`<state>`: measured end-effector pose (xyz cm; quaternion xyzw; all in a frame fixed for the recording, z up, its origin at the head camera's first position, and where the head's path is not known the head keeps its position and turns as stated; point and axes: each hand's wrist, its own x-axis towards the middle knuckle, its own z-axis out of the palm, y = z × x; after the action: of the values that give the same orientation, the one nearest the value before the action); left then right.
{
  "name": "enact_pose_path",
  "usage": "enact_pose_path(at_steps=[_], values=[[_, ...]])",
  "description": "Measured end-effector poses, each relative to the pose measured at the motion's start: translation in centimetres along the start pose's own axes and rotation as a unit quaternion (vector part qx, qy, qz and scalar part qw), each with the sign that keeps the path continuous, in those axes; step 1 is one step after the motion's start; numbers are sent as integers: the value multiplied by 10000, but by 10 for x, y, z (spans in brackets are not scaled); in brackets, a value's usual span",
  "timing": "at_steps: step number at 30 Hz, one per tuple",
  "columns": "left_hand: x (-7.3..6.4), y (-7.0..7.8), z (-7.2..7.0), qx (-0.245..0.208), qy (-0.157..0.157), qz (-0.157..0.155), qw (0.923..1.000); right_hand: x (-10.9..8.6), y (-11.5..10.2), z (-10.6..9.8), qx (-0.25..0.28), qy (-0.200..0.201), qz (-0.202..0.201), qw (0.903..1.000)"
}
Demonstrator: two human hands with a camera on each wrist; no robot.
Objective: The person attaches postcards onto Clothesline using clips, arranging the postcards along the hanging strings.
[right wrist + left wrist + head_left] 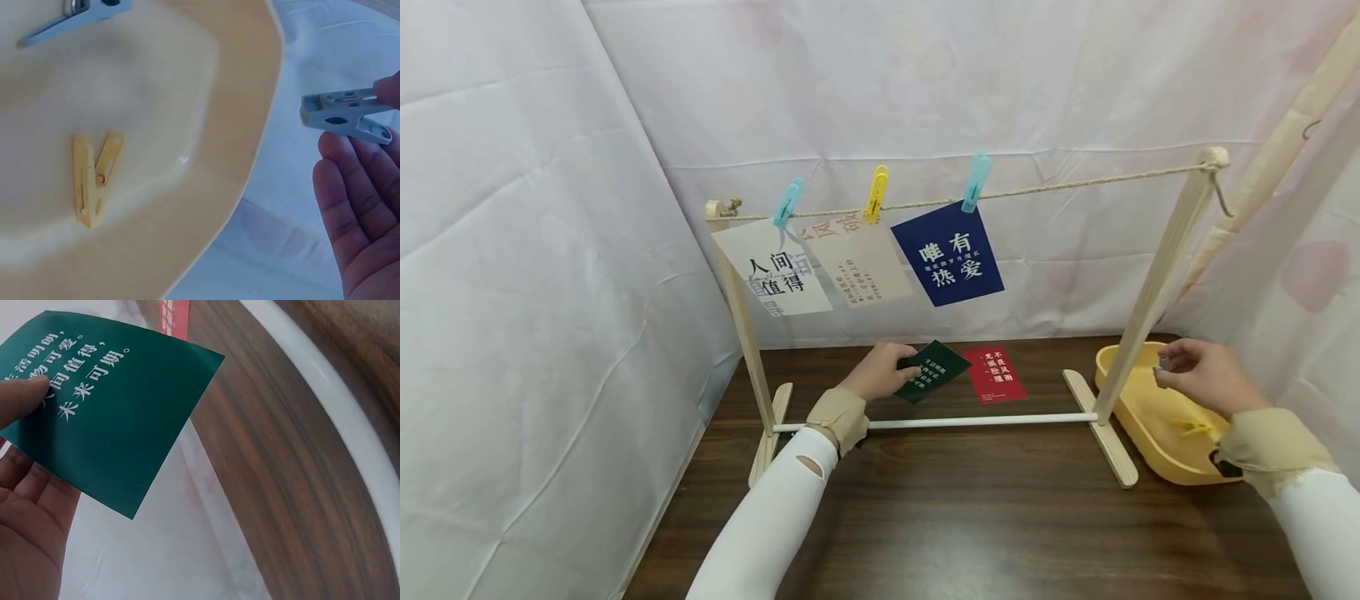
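Between thumb and fingers, my left hand [883, 372] pinches a dark green card [934, 372] with white writing, raised over the table behind the rack's lower bar. In the left wrist view the thumb lies across the green card's [137, 419] printed face. My right hand [1206, 375] is above the yellow tray [1195, 477] and pinches a light blue clothespin [340, 115] by its handle end. A red card [996, 375] lies on the table just right of the green one. In the tray are a yellow clothespin [90, 181] and another blue clothespin [75, 22].
A wooden rack [1157, 275] holds a rope [1075, 185]. From it hang a white card [775, 275], a cream card [861, 267] and a navy card [949, 254], held by blue and yellow clothespins. A white bar [977, 422] joins the rack's feet near the table.
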<state>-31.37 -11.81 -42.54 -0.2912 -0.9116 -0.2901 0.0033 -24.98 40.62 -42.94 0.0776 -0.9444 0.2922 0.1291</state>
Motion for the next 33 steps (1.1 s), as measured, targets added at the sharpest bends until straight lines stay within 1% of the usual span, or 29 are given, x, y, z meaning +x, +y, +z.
enact_pose_path(at_steps=[4, 9, 14, 19, 25, 33], values=[[-3, 0, 3, -161, 127, -82, 9998, -4, -2, -2, 128, 56, -85, 9999], [-5, 1, 8, -397, 402, -154, 9983, -9, -2, -1, 211, 199, -256, 9993], [-7, 6, 14, -694, 582, -124, 9958, -13, -6, -2, 400, 364, -401, 9977], [-8, 13, 19, -1181, 686, -95, 9906, -18, -13, -6, 413, 596, -490, 9962], [-8, 19, 27, -1704, 853, -88, 9816, -21, -21, -8, 561, 795, -583, 9935], [-9, 33, 33, -1983, 995, 93, 9750, -25, -31, -10, 625, 1048, -749, 9897]])
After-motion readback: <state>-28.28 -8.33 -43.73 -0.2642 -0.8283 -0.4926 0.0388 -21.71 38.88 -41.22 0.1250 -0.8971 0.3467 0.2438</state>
